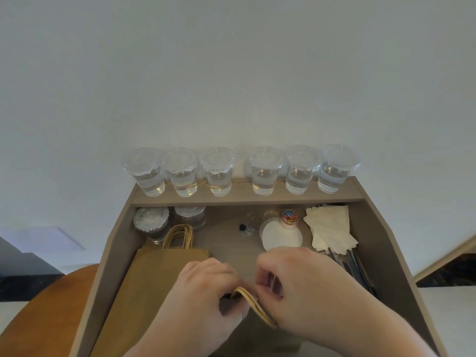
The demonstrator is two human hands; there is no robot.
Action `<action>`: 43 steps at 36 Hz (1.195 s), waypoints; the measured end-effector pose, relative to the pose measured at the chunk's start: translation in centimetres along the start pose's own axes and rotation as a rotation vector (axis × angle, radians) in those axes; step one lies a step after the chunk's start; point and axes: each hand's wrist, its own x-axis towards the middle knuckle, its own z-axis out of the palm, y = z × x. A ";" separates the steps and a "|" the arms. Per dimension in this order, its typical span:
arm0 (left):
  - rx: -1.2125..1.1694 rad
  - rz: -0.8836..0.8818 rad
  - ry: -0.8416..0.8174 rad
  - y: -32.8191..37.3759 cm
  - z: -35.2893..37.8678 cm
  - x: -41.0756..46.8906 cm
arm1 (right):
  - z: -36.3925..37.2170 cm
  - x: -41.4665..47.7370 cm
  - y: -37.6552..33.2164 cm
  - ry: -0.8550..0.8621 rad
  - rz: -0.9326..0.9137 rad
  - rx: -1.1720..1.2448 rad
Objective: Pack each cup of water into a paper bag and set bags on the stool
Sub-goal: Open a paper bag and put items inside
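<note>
Several lidded clear cups of water [218, 173] stand in a row on the raised back shelf of the desk. A stack of flat brown paper bags [154, 274] with twisted handles lies at the left of the desk. My left hand [203, 287] and my right hand [304, 284] meet at the desk's near middle. Both pinch the top edge of one brown paper bag [253, 304], whose body is hidden under my hands. The round wooden stool [49, 305] sits low at the left of the desk.
Under the shelf are stacks of clear cups and lids [152, 222], a white round disc [282, 237], a small jar of coloured clips [289, 219], paper napkins [331, 228] and wrapped straws [358, 266] at the right. A white wall rises behind the desk [386, 253].
</note>
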 end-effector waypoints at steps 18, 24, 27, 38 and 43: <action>0.091 0.092 0.055 -0.5 0.1 -0.1 | 0.4 0.8 0.4 -0.074 0.073 0.080; 0.102 0.131 0.096 -0.4 0.4 -0.1 | 0.5 0.3 0.3 -0.060 0.111 0.122; 0.115 0.158 0.109 -0.6 0.6 -0.1 | 0.6 0.1 0.1 -0.062 0.114 0.135; 0.103 0.215 0.159 -0.7 0.9 -0.1 | 0.3 -0.2 -0.5 -0.078 0.101 0.083; 0.099 0.248 0.148 -0.9 1.0 -0.2 | 0.3 0.2 -0.3 -0.102 0.098 0.070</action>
